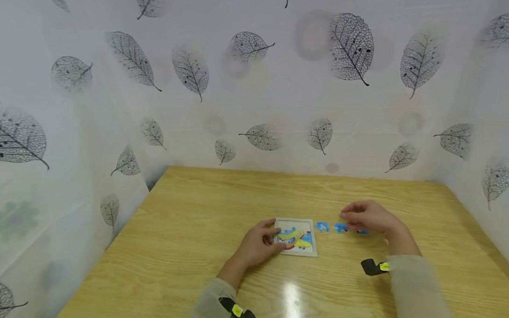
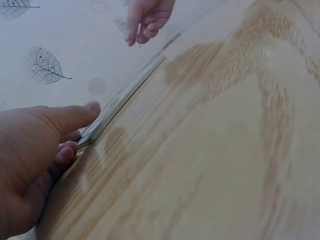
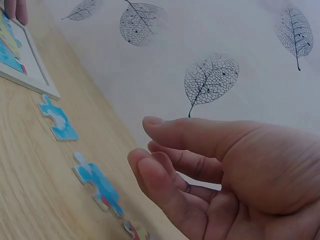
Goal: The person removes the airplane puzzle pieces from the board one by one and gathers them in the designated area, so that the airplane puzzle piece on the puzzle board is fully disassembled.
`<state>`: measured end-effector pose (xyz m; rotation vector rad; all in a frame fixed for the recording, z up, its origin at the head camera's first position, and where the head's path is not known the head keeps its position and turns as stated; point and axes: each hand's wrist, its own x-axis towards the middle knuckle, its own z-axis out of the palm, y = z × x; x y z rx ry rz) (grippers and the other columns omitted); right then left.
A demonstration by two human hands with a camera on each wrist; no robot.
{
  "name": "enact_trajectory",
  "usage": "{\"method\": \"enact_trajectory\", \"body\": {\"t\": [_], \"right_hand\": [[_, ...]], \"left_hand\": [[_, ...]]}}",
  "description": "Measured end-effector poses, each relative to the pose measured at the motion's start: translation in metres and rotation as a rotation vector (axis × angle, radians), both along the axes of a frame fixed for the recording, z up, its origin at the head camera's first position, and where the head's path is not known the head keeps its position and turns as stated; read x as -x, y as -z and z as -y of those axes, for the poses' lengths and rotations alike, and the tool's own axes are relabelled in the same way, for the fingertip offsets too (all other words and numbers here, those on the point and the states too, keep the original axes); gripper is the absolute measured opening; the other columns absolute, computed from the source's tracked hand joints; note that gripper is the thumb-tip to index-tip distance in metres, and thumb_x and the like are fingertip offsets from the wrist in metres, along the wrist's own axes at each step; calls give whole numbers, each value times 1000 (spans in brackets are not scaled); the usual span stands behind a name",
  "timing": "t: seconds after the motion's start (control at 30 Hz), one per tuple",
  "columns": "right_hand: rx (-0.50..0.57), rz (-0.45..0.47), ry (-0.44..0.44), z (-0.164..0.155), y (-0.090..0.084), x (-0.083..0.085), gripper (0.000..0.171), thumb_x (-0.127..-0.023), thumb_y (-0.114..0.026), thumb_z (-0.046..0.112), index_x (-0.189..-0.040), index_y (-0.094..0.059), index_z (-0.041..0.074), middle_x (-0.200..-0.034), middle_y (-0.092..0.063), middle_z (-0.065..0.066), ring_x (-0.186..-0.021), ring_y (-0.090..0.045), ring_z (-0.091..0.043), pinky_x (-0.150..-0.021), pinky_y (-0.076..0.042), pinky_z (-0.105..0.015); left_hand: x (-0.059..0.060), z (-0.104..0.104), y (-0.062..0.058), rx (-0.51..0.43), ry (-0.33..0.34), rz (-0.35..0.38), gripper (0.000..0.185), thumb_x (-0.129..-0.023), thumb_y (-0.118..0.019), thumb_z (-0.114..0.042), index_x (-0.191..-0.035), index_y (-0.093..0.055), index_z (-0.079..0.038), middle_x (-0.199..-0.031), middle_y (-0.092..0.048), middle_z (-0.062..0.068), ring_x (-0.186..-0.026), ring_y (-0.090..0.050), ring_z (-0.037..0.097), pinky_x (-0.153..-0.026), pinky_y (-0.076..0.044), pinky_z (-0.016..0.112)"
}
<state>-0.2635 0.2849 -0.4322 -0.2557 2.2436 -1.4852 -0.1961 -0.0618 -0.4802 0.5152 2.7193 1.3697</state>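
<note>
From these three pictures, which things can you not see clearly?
- Third loose puzzle piece: cut by the bottom edge in the right wrist view; under the right hand in the head view.
- Puzzle tray: its left part is covered by the left hand in the head view; the left wrist view shows only its edge.
- Tray picture: too small for detail in the head view.

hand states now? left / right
Left hand: open, fingers resting on the puzzle frame.
Right hand: open, empty, loosely curled above the loose puzzle pieces.
</note>
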Motion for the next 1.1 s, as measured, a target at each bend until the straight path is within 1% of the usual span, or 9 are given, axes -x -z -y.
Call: {"method": "enact_trajectory", "body": {"t": [0.07,0.2,0.3,0.43,0.57,0.7,0.87,1.1], "right_hand": [[12,18,-11,8,0,2,43,-88,-64,27,-113,-55,-6,-103,-58,-20,-83,-62,-29,-70,-52,-38],[-7,33,-23,18,2,3,44,-87,-65,30,-113,-56,-3,-103,-59,-19,-83,-63,-27,-66,-51,-36],[-5,31,-43,25,3,3,44,-87,-65,31,-114,-56,-2,-103,-60,-18,-84,-63,-27,-69,-52,-35],[39,32,-86,33,3,3,40,-88,-64,25,-112,-56,-6,-100,-60,-20,-85,-63,-28,-74,-52,-38],[53,29,-115,42,3,2,39,-88,-64,25,-111,-59,-7,-98,-61,-22,-82,-63,-27,-74,-52,-39],[65,31,-145,51,5,0,36,-87,-65,21,-109,-60,-6,-99,-61,-22,-81,-63,-25,-74,-52,-38],[80,43,-173,62,9,-3,34,-86,-66,18,-108,-60,-8,-95,-62,-19,-78,-62,-22,-72,-53,-36],[86,34,-202,80,7,-7,38,-88,-64,18,-115,-58,-8,-98,-64,-19,-82,-64,-24,-73,-52,-37]], "left_hand": [[0,1,-1,-6,0,-2,53,-79,-72,-38,-121,-61,-8,-141,-41,2,-77,-51,5,-66,-44,21],[0,1,0,-6,6,-12,51,-78,-73,-35,-120,-62,-8,-141,-41,3,-76,-50,4,-67,-44,20],[1,1,0,-13,7,-28,50,-77,-74,-33,-119,-63,-7,-140,-42,5,-74,-50,4,-67,-45,19],[2,1,1,-12,8,-34,52,-77,-75,-32,-121,-62,-7,-140,-42,6,-73,-50,4,-67,-45,19],[2,1,3,-10,3,-35,55,-77,-75,-32,-123,-60,-6,-140,-42,5,-75,-49,5,-67,-44,19],[1,0,5,-7,-9,-18,57,-76,-75,-33,-124,-59,-6,-141,-41,2,-76,-49,5,-67,-44,20],[-2,-1,7,-3,-19,10,59,-76,-75,-35,-124,-59,-7,-141,-40,0,-76,-49,5,-67,-44,19],[1,0,5,-13,-17,-33,57,-76,-75,-35,-122,-60,-6,-139,-43,2,-75,-50,5,-67,-45,19]]}}
